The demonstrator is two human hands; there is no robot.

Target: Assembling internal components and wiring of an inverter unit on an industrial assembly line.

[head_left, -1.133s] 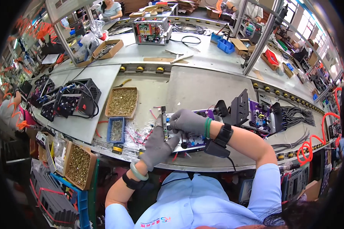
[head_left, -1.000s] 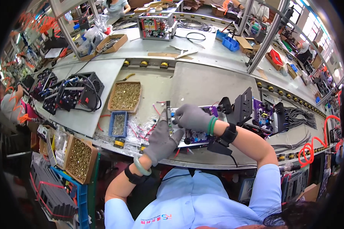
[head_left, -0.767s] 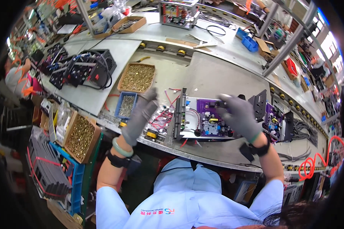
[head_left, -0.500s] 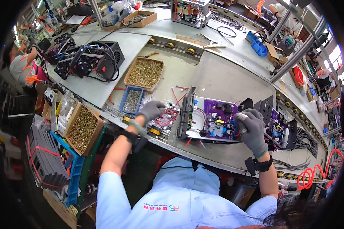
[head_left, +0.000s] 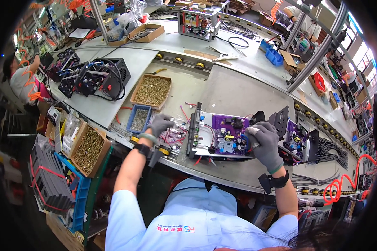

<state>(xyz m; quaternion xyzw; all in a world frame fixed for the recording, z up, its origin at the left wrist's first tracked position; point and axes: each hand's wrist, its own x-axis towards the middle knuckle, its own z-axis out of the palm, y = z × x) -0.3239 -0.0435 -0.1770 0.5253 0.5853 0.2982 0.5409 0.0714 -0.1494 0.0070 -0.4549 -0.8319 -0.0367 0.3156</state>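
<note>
In front of me lies an open electronics unit with a black end panel (head_left: 192, 131), a white base plate (head_left: 202, 141) and a purple circuit board (head_left: 222, 121). My gloved right hand (head_left: 265, 144) is closed at the board's right edge; its palm hides whatever it grips. Beside it sits a second unit with a purple board (head_left: 295, 136). My gloved left hand (head_left: 159, 124) is over a pile of red and white wires (head_left: 179, 130), fingers bent together; anything in them is too small to tell. Just left of that hand is a blue tray (head_left: 130, 118) of silvery small parts.
A carton (head_left: 151, 106) of brass-coloured fasteners stands behind the blue tray. Black assembled units (head_left: 102, 79) rest at the left. Roller tracks (head_left: 200, 65) run behind the work surface. Grey cables (head_left: 331, 153) and a red coiled hose (head_left: 334, 190) are at the right. A person (head_left: 24, 77) works far left.
The whole scene has shifted slightly left in the picture. Both hands keep nearly the same places, the left over the wires and the right at the board's edge.
</note>
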